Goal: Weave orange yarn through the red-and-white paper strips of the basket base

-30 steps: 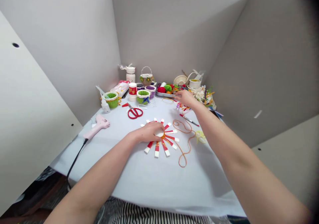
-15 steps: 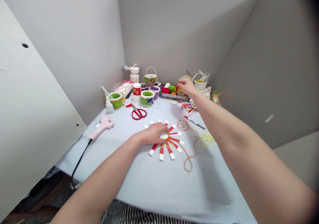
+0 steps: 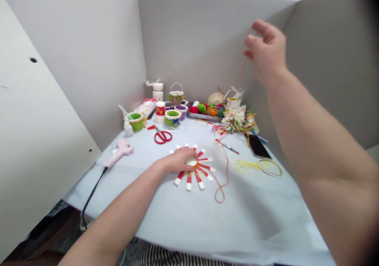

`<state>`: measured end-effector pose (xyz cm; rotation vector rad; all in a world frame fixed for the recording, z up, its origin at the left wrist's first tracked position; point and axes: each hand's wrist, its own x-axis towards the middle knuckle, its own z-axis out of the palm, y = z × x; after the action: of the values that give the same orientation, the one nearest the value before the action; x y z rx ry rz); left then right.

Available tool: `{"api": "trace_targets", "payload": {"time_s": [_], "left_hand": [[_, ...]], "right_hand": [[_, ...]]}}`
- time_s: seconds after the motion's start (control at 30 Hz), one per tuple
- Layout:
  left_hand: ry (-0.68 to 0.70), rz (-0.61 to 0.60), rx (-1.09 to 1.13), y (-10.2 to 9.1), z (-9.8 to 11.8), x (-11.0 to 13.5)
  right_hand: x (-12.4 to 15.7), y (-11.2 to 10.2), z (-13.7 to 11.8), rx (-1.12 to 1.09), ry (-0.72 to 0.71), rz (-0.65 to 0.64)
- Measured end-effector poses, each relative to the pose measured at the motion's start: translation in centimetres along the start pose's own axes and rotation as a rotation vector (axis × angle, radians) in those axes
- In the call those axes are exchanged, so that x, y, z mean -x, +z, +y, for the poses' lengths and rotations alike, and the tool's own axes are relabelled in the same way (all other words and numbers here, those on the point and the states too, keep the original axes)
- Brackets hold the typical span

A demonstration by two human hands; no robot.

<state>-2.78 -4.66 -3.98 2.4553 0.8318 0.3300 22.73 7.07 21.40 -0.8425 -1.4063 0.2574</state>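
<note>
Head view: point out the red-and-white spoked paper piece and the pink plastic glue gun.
Red-and-white spoked paper piece (image 3: 192,162): head view, white round centre.
Pink plastic glue gun (image 3: 117,154): head view, upper handle.

Hands, two: left hand, right hand. Splayed-strip cup, one; strips partly hidden, total unclear. Orange cord, two strands below the right hand. Scissors, one pair. Pen, one. Glue gun, one, left edge of table. Phone, one, right edge. Hoops, two: one by right edge, one toward back edge. Green baskets, two, toward back left corner. Handled basket, one, back edge.
</note>
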Motion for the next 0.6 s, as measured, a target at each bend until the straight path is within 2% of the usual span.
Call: {"api": "trace_targets", "payload": {"time_s": [0.17, 0.27, 0.33, 0.37, 0.43, 0.5, 0.53, 0.6], "left_hand": [[-0.002, 0.008, -0.018, 0.0, -0.2, -0.1], [0.004, 0.012, -0.019, 0.1, -0.3, -0.1], [0.003, 0.010, -0.015, 0.1, -0.3, -0.1], [-0.003, 0.010, -0.015, 0.1, -0.2, -0.1], [-0.022, 0.011, -0.012, 0.1, -0.1, 0.0], [-0.035, 0.008, -0.007, 0.0, 0.0, 0.0], [-0.038, 0.003, -0.004, 0.0, 0.0, 0.0], [-0.039, 0.000, 0.007, 0.0, -0.1, 0.0]], "right_hand": [[-0.1, -2.5, -3.8, -0.104, -0.169, -0.008], [1.2, -3.7, -4.8, -0.159, -0.183, -0.015], [2.6, -4.4, -5.1, -0.184, -0.121, -0.122], [3.3, -4.8, -5.0, -0.190, -0.058, -0.234], [4.5, -5.3, -3.7, -0.144, 0.163, -0.510], [5.1, -5.3, -0.7, 0.110, 0.358, -0.727], [5.2, -5.2, 1.3, 0.308, 0.396, -0.705], [5.2, -4.4, 6.2, 0.599, 0.381, -0.537]]}}
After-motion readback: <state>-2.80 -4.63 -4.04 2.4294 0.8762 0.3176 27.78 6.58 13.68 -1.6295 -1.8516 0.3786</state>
